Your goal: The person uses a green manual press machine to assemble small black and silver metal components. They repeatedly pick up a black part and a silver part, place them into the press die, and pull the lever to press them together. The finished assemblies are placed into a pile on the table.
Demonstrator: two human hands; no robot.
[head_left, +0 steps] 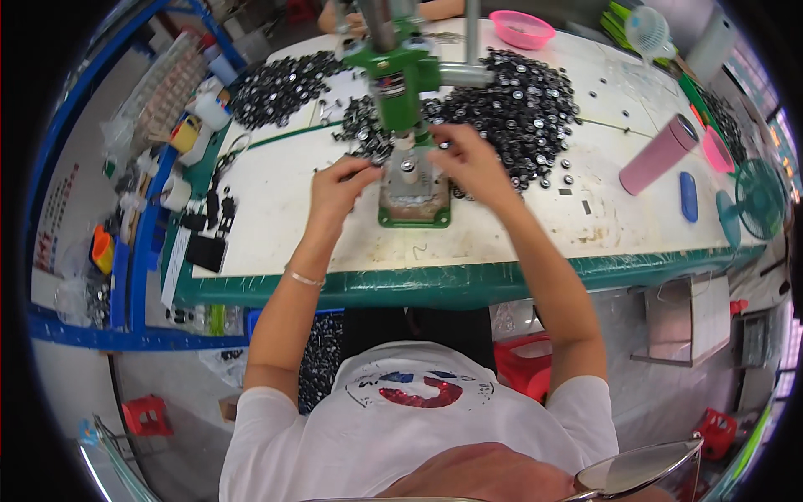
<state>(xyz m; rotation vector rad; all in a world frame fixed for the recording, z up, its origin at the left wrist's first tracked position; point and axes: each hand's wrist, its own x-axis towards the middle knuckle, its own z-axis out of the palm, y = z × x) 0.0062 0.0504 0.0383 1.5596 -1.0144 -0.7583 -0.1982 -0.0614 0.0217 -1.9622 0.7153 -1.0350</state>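
A green bench press [400, 105] stands at the middle of the table, its ram above a small round metal piece [408, 166] on the die. My left hand [339, 191] is just left of the press base, thumb and fingertips pinched together beside the die. Whatever is between those fingertips is too small to make out. To the right of the ram, my right hand [470, 161] is curled with its fingertips together near the press column. Any part in it is hidden. Small black round parts with silver centres [514, 109] lie heaped behind and right of the press.
Another heap of black parts [280, 88] lies at the far left. A pink bottle [659, 155], a blue case [687, 197] and a green fan [751, 201] stand at right. Behind are a pink basket [523, 31] and another person's arm [439, 8]. A blue rack [142, 251] borders the left.
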